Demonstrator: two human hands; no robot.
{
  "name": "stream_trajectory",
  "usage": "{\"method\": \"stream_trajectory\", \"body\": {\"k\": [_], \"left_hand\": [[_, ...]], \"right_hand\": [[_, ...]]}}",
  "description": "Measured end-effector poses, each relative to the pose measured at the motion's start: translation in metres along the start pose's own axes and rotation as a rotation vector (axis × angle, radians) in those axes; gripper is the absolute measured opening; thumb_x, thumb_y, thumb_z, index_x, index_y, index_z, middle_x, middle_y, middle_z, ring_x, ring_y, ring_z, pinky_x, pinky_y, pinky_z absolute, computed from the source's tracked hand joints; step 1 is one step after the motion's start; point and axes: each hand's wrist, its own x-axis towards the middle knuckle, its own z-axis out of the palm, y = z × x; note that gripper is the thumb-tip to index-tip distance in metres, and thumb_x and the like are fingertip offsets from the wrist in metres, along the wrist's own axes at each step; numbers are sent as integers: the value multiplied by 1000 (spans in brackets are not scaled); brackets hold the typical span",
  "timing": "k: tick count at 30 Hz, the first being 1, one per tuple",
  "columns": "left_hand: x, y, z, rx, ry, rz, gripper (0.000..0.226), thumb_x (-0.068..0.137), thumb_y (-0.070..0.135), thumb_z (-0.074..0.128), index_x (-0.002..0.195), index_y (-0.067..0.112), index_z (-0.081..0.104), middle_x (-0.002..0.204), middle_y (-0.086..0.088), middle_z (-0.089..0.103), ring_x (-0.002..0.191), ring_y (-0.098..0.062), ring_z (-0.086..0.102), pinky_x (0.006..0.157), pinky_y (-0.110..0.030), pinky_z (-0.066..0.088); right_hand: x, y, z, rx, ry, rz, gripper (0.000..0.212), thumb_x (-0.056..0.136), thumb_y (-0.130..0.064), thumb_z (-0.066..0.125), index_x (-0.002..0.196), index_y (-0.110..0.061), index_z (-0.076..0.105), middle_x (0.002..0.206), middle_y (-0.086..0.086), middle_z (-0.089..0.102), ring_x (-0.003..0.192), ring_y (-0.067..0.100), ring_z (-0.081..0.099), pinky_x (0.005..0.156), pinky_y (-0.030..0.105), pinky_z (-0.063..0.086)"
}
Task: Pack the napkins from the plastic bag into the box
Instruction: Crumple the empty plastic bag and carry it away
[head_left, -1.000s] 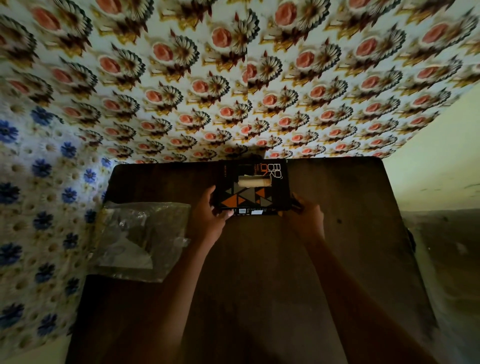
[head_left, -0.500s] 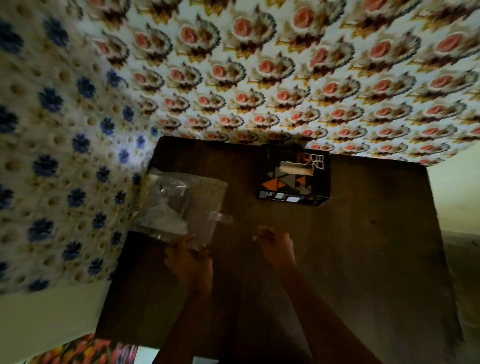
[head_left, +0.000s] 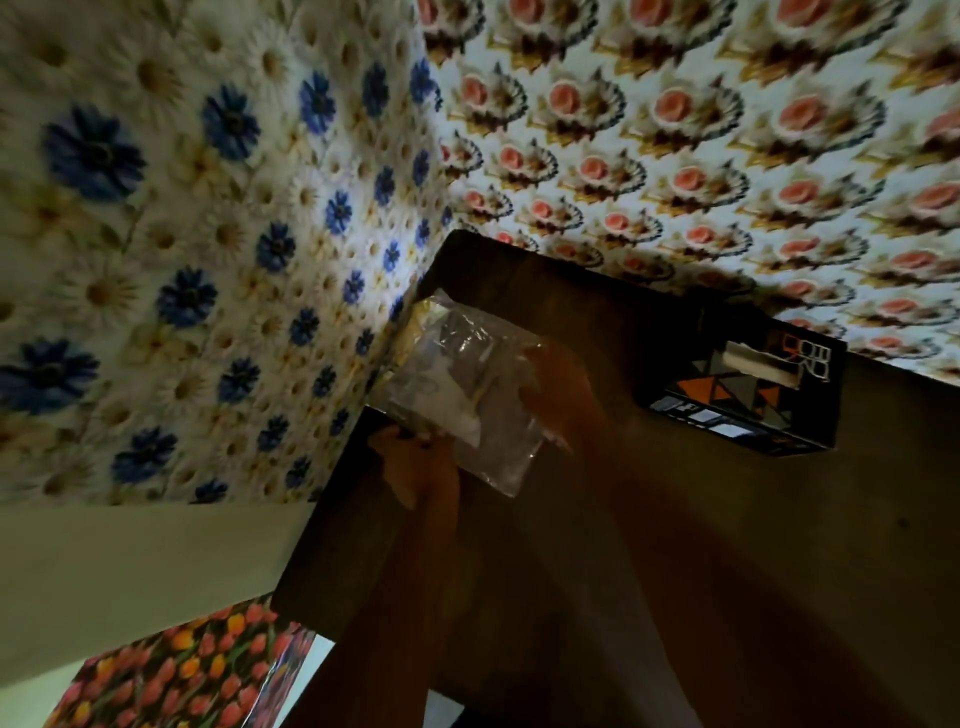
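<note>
A clear plastic bag (head_left: 462, 395) with white napkins inside lies near the left edge of the dark table (head_left: 727, 545). My left hand (head_left: 415, 462) grips the bag's near left corner. My right hand (head_left: 563, 392) rests on the bag's right side, fingers over the plastic. A black box (head_left: 748, 395) with orange and grey triangles stands at the table's far right, with a pale slot in its top. The view is dim and blurred.
Flowered wallpaper covers the walls behind and to the left of the table. A tulip-patterned surface (head_left: 182, 670) shows at the lower left, below the table's near corner.
Both hands left the box and moved left to the plastic bag, now holding it. My head turned left, so the box sits further right in view.
</note>
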Motion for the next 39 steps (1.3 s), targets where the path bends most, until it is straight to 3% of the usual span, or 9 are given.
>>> {"method": "stream_trajectory", "body": {"k": [4,11,14,17,21,24,30,35,39], "left_hand": [[17,-16,-8,82,-96,94,19,91,13,69,109,15,67,111,-11,73,99,-29,68,86,-46,58],[45,-26,-30,-66,-204,200,34,82,43,70,113,34,58,115,-6,69,101,-31,69,82,-56,60],[33,-7,-39,-72,-68,359,49,96,16,64,139,14,42,123,3,53,107,-20,58,82,-33,50],[33,-8,-46,65,-106,599,16,100,6,54,112,11,63,105,-1,65,97,-24,64,75,-21,47],[39,-2,-53,-11,-328,521,44,81,-3,76,123,10,69,122,-1,68,103,-5,64,77,-12,57],[37,4,-58,9,-401,545,65,73,-1,85,133,9,63,127,2,61,107,-1,59,72,1,48],[29,11,-55,152,-265,776,17,82,10,79,97,12,73,130,-12,51,114,-22,56,73,-9,49],[17,19,-51,35,-353,809,18,92,13,69,107,5,64,113,-6,67,103,-21,64,82,-24,56],[-1,19,-45,-215,-454,645,34,86,28,76,109,9,58,108,-5,66,99,-26,68,69,-11,53]], "right_hand": [[33,-8,10,-176,-108,63,68,93,-38,62,151,-46,27,167,-4,0,154,33,-4,116,69,12],[31,-1,31,119,-21,84,56,88,-37,62,139,-48,40,137,4,56,131,33,51,110,68,30],[16,-1,24,291,77,40,38,94,-20,62,129,-35,55,91,-6,66,93,20,69,91,47,53],[0,1,12,461,22,6,46,94,2,58,132,-24,55,82,-3,68,68,9,71,66,37,62],[-13,19,-6,570,70,3,23,87,15,60,108,10,66,83,-13,72,69,5,73,67,32,60],[-25,19,-23,533,61,-32,45,71,-4,82,114,-3,70,99,-6,75,87,11,76,78,37,64],[-36,18,-35,202,122,-98,47,73,-13,86,115,-6,67,114,5,69,98,12,67,80,23,58],[-49,15,-46,152,104,-137,51,70,-13,87,114,-18,62,127,1,54,114,18,57,88,30,57],[-60,11,-51,116,138,-144,26,87,-15,75,107,-12,59,95,-6,61,85,14,66,66,16,52]]}}
